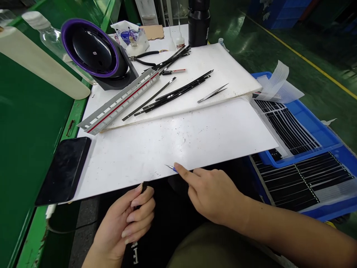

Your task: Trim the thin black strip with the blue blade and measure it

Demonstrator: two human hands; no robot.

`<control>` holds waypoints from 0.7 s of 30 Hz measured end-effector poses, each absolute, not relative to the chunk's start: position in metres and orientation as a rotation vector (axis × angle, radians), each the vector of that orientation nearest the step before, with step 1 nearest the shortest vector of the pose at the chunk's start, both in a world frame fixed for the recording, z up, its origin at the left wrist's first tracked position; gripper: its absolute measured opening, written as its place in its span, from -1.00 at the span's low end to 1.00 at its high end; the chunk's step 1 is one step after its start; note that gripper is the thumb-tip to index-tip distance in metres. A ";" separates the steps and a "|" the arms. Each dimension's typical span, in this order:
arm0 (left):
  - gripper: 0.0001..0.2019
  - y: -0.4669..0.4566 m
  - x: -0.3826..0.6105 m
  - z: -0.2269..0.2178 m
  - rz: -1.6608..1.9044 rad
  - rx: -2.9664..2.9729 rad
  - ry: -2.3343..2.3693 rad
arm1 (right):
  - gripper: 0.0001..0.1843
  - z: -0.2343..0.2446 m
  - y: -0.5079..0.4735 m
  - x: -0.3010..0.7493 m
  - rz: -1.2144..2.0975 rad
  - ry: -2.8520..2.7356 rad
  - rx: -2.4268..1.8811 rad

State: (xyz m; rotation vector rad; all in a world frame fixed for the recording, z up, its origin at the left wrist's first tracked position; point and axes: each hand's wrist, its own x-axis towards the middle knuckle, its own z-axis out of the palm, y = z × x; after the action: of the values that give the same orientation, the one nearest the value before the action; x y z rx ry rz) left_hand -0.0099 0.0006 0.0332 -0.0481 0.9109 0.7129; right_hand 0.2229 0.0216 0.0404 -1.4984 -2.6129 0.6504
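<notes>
Just off the table's front edge, my left hand (131, 216) is closed round a thin black piece (144, 185); only its end shows above the thumb, the rest is hidden by the fingers. To its right, my right hand (213, 195) grips a blue pen-like tool (173, 168) with a thin metal point. The index finger lies along this tool, whose point is over the table's front edge, apart from the black piece. Farther back, several narrow black strips (178, 91) rest on a white foam board (220, 67), beside metal tweezers (212, 93).
A slotted grey rail (119, 102) lies across the board's left edge. Behind it stands a purple-rimmed fan (92, 54) near black-handled pliers (143, 58). A dark phone-like slab (65, 169) lies front left. Blue trays (325, 139) of black strips stand at right.
</notes>
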 end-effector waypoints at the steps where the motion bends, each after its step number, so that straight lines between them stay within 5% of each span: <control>1: -0.57 0.000 -0.010 0.034 0.726 -0.066 0.879 | -0.35 0.042 0.021 0.226 0.652 -2.603 -1.519; 10: -0.72 0.000 0.004 0.030 0.738 0.373 1.226 | -0.39 0.038 0.016 0.241 0.748 -2.555 -1.579; 21: -0.58 0.003 0.014 0.022 0.613 0.467 1.418 | -0.43 0.037 0.025 0.221 0.731 -2.642 -1.408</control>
State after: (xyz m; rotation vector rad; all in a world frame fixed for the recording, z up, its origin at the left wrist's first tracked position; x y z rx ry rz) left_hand 0.0142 0.0031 0.0221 0.4674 1.4183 0.6126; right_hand 0.2206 0.0254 0.0372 -1.4084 -2.6418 0.7308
